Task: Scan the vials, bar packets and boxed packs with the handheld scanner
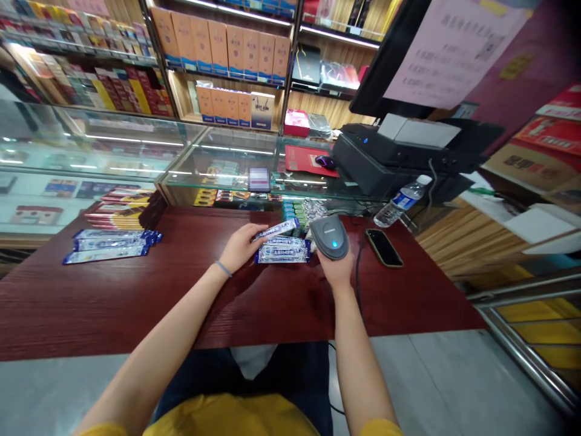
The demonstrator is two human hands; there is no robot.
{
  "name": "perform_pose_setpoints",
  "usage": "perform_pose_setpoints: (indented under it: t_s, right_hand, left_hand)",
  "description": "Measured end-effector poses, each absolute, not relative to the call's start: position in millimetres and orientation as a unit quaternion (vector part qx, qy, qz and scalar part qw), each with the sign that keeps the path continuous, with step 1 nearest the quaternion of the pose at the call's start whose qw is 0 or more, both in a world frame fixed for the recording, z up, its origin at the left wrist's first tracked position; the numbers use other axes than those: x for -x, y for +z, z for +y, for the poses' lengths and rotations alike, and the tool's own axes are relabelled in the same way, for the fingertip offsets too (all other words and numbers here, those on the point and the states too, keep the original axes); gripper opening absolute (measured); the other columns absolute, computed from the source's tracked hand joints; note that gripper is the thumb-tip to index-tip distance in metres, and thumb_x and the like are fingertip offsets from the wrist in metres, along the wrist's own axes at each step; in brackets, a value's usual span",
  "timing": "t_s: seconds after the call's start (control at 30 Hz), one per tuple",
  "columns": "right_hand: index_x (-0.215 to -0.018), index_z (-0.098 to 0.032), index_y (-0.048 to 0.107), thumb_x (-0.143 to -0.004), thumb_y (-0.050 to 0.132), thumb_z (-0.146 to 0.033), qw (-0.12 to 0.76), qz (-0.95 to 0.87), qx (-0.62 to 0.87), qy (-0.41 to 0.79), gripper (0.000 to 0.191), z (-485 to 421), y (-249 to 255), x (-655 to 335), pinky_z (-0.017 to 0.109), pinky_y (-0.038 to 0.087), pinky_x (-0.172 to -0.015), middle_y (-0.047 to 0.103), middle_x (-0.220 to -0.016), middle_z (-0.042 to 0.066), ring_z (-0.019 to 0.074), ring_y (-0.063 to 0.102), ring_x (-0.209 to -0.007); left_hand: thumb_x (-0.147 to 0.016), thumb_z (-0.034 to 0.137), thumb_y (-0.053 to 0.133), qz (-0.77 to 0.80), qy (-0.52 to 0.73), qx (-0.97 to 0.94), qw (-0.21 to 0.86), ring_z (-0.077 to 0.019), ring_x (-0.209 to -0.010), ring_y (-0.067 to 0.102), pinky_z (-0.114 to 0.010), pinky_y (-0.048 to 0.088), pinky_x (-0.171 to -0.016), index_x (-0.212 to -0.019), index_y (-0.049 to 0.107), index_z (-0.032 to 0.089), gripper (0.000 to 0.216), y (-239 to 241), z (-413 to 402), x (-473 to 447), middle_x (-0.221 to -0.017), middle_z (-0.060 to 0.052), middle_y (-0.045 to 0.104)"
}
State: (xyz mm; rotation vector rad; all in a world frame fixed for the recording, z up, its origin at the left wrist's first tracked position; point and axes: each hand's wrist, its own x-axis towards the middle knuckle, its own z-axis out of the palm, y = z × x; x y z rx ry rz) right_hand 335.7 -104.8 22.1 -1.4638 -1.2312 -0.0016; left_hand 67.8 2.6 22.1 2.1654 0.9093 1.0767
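Observation:
My left hand (242, 248) pinches one end of a slim blue-and-white packet (280, 229), raised a little above several similar blue-and-white packets (284, 249) on the dark red table. A dark grey barcode scanner (330, 236) with a lit blue spot is gripped in my right hand (336, 267), its head close to the packet's right end. Most of my right fingers are hidden under the scanner. Behind the packets lie green-wrapped items (294, 211), partly covered. Farther left rests another group of blue-and-white packets (109, 245).
Red-and-yellow packets (122, 209) are piled at the table's back left. To the right are a phone (384, 247), a water bottle (402, 201) and the scanner's cable (358, 275). A glass display case (218, 145) borders the back, with a black machine (390, 157) beside it.

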Motion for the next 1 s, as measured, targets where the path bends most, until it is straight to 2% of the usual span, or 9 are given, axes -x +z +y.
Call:
perform_pose_setpoints:
  t_s: [0.17, 0.33, 0.53, 1.0]
  right_hand:
    - [-0.117, -0.017, 0.061, -0.072, 0.080, -0.038, 0.593, -0.508, 0.624, -0.007, 0.053, -104.3, 21.3, -340.9, 0.041, 0.061, -0.087, 0.076, -0.099, 0.013, 0.0265, 0.074, -0.090]
    - [-0.114, -0.018, 0.062, -0.073, 0.080, -0.039, 0.598, -0.512, 0.616, -0.004, 0.050, -104.2, 20.9, -340.9, 0.039, 0.062, -0.085, 0.076, -0.094, 0.012, 0.0256, 0.074, -0.087]
    - [-0.112, -0.018, 0.062, -0.073, 0.079, -0.035, 0.592, -0.515, 0.619, -0.019, 0.047, -104.8, 19.9, -339.8, 0.036, 0.062, -0.081, 0.077, -0.090, 0.010, 0.0248, 0.076, -0.084]
    - [-0.112, -0.018, 0.063, -0.072, 0.080, -0.036, 0.588, -0.520, 0.619, -0.021, 0.047, -104.5, 19.0, -339.4, 0.041, 0.062, -0.085, 0.076, -0.092, 0.012, 0.0281, 0.075, -0.091]
  left_hand:
    - [-0.098, 0.031, 0.060, 0.307, 0.337, -0.874, 0.166, -0.0252, -0.106, 0.067, -0.041, 0.053, -0.099, -0.119, 0.073, 0.019, 0.027, 15.0, -9.9, -87.1, -0.113, -0.012, 0.072]
    - [-0.098, 0.032, 0.061, 0.315, 0.285, -0.898, 0.111, -0.0287, -0.107, 0.066, -0.045, 0.052, -0.097, -0.119, 0.074, 0.019, 0.028, 10.4, -14.3, -102.6, -0.112, -0.014, 0.073]
    - [-0.099, 0.032, 0.059, 0.321, 0.261, -0.905, 0.098, -0.0291, -0.112, 0.066, -0.045, 0.052, -0.098, -0.120, 0.074, 0.020, 0.029, 2.2, -12.7, -107.3, -0.118, -0.014, 0.072]
    - [-0.097, 0.030, 0.063, 0.318, 0.292, -0.894, 0.124, -0.0277, -0.110, 0.066, -0.044, 0.052, -0.099, -0.121, 0.073, 0.021, 0.028, 3.4, -14.0, -104.9, -0.116, -0.013, 0.072]
